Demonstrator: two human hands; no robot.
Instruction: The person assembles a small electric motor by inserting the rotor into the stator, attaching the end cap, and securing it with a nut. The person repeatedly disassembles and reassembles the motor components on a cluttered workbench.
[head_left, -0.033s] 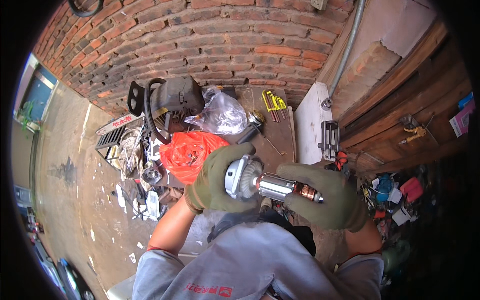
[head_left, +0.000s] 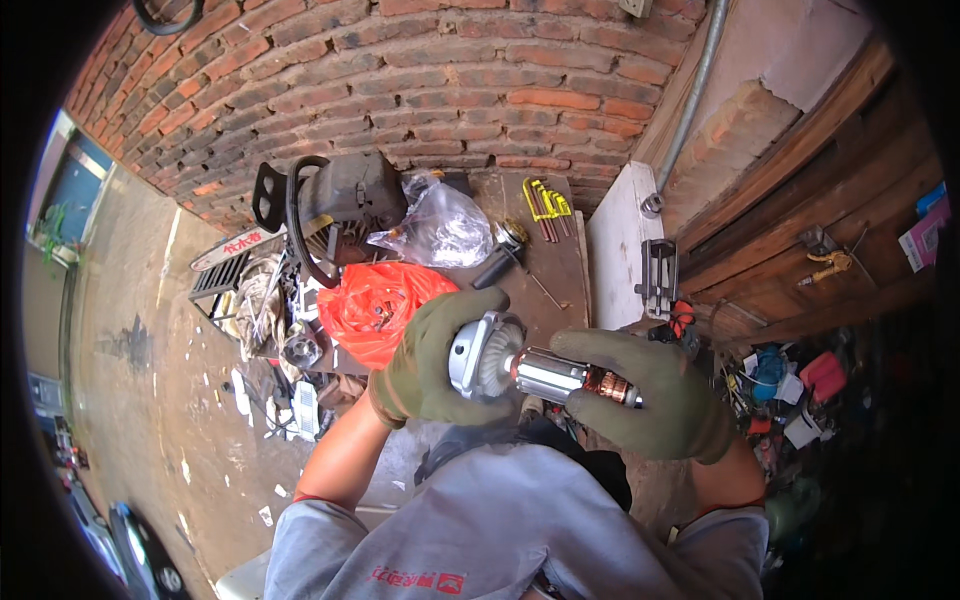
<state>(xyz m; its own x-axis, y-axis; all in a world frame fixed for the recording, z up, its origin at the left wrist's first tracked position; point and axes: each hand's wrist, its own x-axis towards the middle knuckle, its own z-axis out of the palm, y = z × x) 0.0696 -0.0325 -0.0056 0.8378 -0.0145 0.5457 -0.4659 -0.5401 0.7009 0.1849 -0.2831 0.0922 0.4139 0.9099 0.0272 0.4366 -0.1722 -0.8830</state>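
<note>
My left hand [head_left: 430, 365], in an olive work glove, is closed round a silver-grey metal housing [head_left: 463, 352] that looks like a power tool's gear head. A pale finned fan [head_left: 494, 360] sits against the housing's open side. From the fan a motor armature [head_left: 550, 374] runs to the right, with a shiny steel core and copper end. My right hand [head_left: 655, 395], gloved alike, wraps round the armature, thumb and fingers on opposite sides. Both parts are joined in line, held above the bench's near edge. An orange-red plastic bag [head_left: 375, 305] with small metal parts lies beside my left hand.
On the bench [head_left: 545, 275] lie a chainsaw [head_left: 350, 200], a clear plastic bag [head_left: 445, 230], a dark cylindrical tool [head_left: 500, 262] and a yellow-holdered hex key set [head_left: 546, 205]. A brick wall [head_left: 450, 90] rises behind. Clutter [head_left: 790, 390] fills the lower right beside a wooden door [head_left: 830, 230].
</note>
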